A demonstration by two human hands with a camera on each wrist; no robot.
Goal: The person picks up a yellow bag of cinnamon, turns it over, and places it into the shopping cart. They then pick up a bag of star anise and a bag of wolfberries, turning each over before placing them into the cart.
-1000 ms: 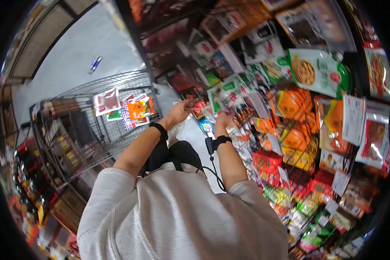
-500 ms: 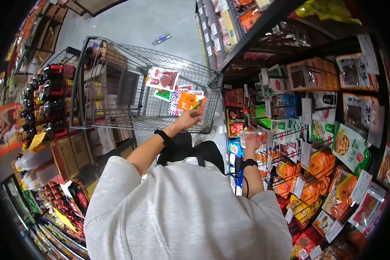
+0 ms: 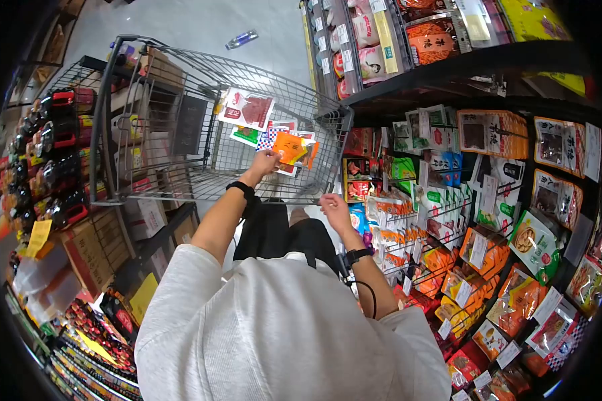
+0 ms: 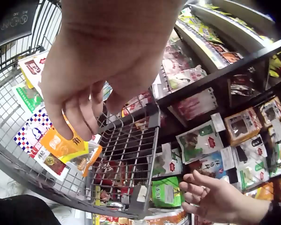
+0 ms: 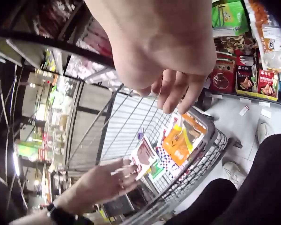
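Over the shopping cart (image 3: 214, 190), my left hand (image 3: 266, 162) hangs with relaxed fingers beside an orange packet (image 3: 289, 147); whether it touches the packet, I cannot tell. Below that packet in the left wrist view lies a blue-checkered packet (image 4: 33, 133), and a white packet with a dark red picture (image 3: 246, 109) rests near a green one (image 3: 245, 135). In the right wrist view my left hand (image 5: 100, 183) looks empty. My right hand (image 3: 334, 206) is between the cart and the shelf, its fingers loosely bent around nothing; the left wrist view shows it (image 4: 208, 194) too.
Shelves of packets stand on the right, with a green and white bag (image 3: 536, 244) and a dark shelf edge (image 3: 441, 73). Dark bottles (image 3: 57, 144) and a cardboard box (image 3: 97, 250) are on the left. A bottle (image 3: 241, 39) lies on the floor beyond the cart.
My right hand has moved left, away from the shelf packets. My left hand has shifted left, beside the orange packet. Compared with a second ago, the head view has turned toward the cart.
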